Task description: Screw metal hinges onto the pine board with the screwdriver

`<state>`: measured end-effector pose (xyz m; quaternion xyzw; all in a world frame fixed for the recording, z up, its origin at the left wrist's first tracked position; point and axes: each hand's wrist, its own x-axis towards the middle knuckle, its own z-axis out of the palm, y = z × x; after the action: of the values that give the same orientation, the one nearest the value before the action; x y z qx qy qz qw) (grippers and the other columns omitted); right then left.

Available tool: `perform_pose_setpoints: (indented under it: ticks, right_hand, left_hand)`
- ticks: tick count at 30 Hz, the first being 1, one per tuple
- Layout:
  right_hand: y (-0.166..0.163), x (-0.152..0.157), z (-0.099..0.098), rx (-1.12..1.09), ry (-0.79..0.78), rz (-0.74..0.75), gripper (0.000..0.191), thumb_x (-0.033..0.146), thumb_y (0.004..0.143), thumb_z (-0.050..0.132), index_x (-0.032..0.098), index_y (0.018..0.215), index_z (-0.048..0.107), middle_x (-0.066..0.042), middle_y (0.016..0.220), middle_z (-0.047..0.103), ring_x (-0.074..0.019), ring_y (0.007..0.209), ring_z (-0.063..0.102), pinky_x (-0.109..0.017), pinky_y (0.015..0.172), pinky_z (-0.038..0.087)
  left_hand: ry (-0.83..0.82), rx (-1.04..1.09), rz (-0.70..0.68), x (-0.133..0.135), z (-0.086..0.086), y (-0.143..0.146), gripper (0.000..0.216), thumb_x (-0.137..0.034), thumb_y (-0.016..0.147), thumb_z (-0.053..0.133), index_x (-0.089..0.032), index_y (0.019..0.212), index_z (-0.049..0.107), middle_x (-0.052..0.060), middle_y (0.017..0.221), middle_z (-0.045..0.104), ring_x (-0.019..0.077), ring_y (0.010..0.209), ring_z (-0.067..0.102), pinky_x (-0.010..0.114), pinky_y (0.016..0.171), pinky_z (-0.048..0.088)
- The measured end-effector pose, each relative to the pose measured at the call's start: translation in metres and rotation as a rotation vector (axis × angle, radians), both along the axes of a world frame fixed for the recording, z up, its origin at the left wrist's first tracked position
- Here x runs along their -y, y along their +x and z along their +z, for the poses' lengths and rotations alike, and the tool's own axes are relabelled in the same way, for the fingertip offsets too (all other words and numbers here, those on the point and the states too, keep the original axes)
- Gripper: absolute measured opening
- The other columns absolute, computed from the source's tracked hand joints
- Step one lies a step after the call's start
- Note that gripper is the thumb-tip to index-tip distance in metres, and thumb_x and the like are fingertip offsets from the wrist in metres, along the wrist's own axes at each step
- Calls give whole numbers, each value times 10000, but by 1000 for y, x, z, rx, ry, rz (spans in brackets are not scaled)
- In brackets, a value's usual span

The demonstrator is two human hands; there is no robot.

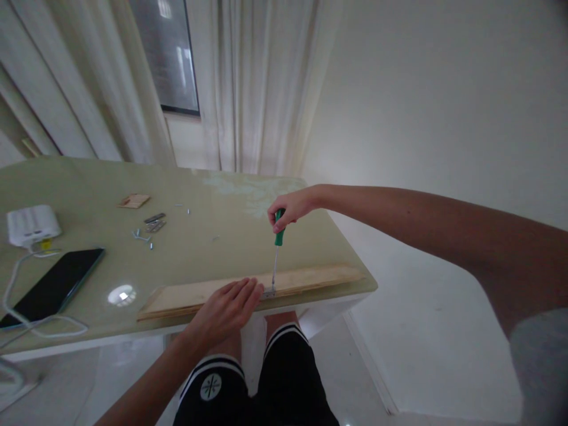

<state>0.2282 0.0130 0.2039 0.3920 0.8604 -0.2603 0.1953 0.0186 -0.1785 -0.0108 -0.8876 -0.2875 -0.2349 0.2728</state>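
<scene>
My right hand (288,210) is closed around the green handle of a screwdriver (279,236). The screwdriver stands nearly upright, its tip down at a small metal hinge (268,293) on the front edge of a long wooden board (317,278). My left hand (233,302) lies flat over the board just left of the hinge, fingers stretched out side by side and fingertips beside the metal. Its thumb is hidden. The board appears to be two thin layers, lying along the table's near edge. Whether a screw sits under the tip is too small to tell.
On the pale green table (213,219) lie loose screws (141,236), small metal hinges (155,222) and a small wooden piece (134,201). Further left are a black phone (55,284), a white power adapter (33,226) and a white cable (12,290). A wall (426,130) stands right.
</scene>
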Motion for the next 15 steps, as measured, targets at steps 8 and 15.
perform_pose_setpoints:
  ticks: [8,15]
  right_hand:
    - [-21,-4,-7,147,279,95,453,405,959,626,134,601,679,-15,552,584,-136,569,472,-299,624,324]
    - [-37,0,4,-43,239,249,285,405,913,710,128,848,726,-24,791,736,-120,705,529,-245,671,361]
  left_hand:
    - [-25,42,3,-2,1,3,260,-162,1047,506,-92,1270,619,144,1183,775,263,1078,734,400,940,566]
    - [-118,40,3,-4,1,3,288,-137,1022,538,-107,1300,603,154,1210,756,267,1086,729,400,942,559]
